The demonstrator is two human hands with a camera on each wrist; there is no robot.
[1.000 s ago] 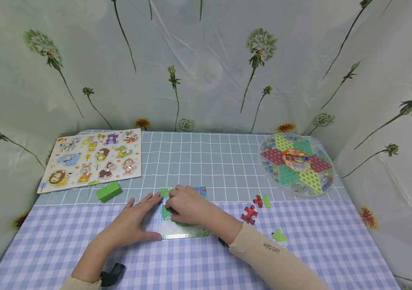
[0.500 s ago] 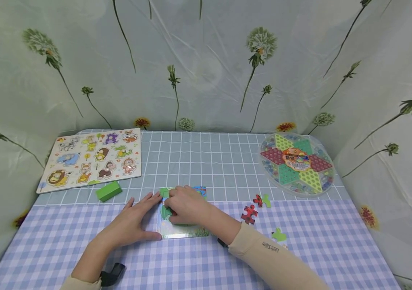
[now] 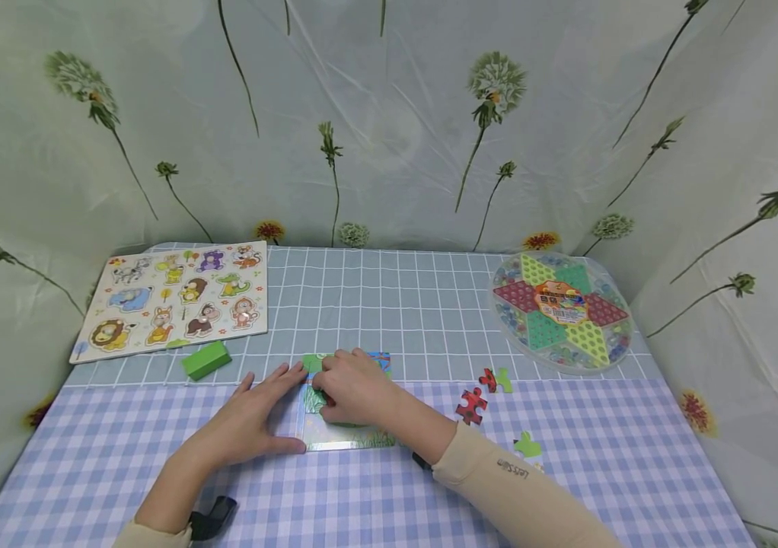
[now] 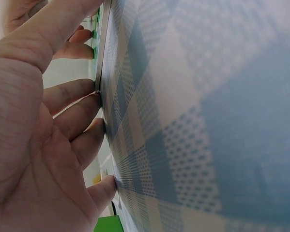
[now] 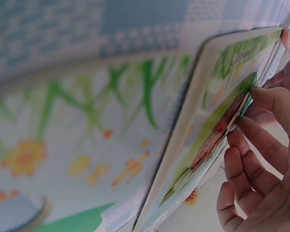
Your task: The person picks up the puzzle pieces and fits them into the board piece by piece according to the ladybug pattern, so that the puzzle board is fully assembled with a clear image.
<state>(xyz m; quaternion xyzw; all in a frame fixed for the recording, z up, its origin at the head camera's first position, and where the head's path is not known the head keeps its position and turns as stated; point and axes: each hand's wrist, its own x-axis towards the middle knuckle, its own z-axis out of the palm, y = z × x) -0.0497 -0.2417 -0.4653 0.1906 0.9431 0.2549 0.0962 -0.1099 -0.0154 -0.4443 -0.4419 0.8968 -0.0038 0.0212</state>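
A flat puzzle board (image 3: 348, 438) printed with grass lies on the checked cloth, partly covered by my hands. My left hand (image 3: 252, 418) is spread along its left side, thumb at the near corner and fingertips at the far one. Those fingers look mostly straight in the left wrist view. My right hand (image 3: 358, 387) is over the board with curled fingers. In the right wrist view, its thumb and index finger pinch a red and green puzzle piece (image 5: 220, 133) at the board's face. How far the piece is seated cannot be told.
Loose red puzzle pieces (image 3: 471, 406) and a green piece (image 3: 527, 444) lie to the right. A green block (image 3: 207, 361) and an animal puzzle board (image 3: 176, 304) are at left. A round marble game board (image 3: 560, 312) sits back right. Another grass-printed surface (image 5: 86, 130) is close to the right wrist camera.
Both hands stay in nearly the same places. Only the right fingers shift very slightly over the board; the red seen beneath them earlier is now hidden in the head view.
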